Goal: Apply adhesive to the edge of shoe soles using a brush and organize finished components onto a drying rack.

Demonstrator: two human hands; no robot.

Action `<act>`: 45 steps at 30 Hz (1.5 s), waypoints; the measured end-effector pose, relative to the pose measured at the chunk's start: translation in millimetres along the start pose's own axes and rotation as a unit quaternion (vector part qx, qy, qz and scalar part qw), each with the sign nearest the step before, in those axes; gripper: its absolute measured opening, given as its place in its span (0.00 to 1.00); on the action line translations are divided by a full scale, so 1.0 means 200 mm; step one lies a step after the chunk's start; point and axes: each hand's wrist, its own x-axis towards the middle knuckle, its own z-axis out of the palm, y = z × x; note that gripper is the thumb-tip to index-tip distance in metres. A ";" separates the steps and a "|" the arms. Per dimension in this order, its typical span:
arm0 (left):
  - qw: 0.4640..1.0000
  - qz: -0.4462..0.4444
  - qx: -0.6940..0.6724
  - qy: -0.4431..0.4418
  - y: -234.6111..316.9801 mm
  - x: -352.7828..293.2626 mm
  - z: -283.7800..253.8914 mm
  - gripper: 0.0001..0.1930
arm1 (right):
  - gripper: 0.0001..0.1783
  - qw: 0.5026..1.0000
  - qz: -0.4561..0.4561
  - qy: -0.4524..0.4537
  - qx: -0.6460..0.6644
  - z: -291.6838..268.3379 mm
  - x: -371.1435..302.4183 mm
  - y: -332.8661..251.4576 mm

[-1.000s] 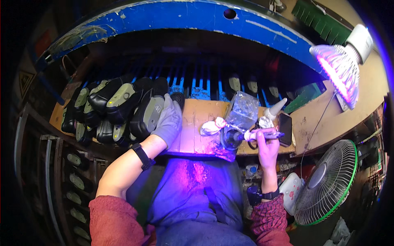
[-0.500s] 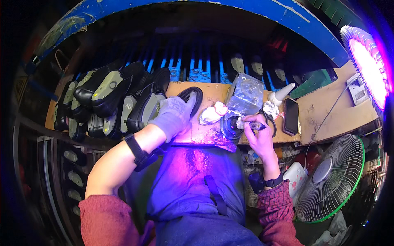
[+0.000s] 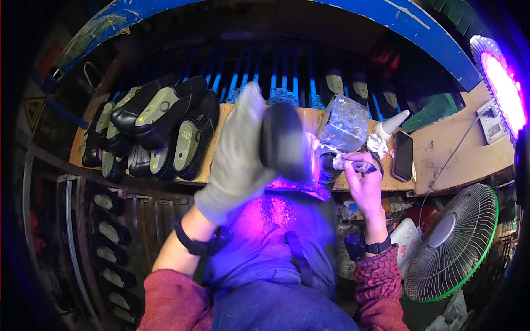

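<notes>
At the left of the frame a heap of dark shoe soles is stacked on the bench. At centre, a black sole is gripped and lifted by the gloved left hand, its fingers closed around it. Right of centre, a small brush is pinched in the clenched fingers of the right hand, beside a dark pot. The blurred sole could be knocked against the pot, or slip from the glove, by a hasty swing. A fan stands at lower right.
</notes>
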 end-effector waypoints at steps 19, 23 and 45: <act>0.987 -0.040 -0.053 -0.144 0.10 -0.70 0.01 0.26 | 0.04 0.929 0.163 0.132 0.304 0.14 -0.20 -0.07; 0.988 -0.022 -0.038 -0.150 0.09 -0.69 0.02 0.25 | 0.07 0.916 0.175 0.081 0.351 0.32 -0.04 -0.16; 0.983 -0.057 -0.083 -0.155 0.08 -0.70 0.04 0.27 | 0.08 0.907 0.313 -0.059 0.277 0.26 0.02 -0.28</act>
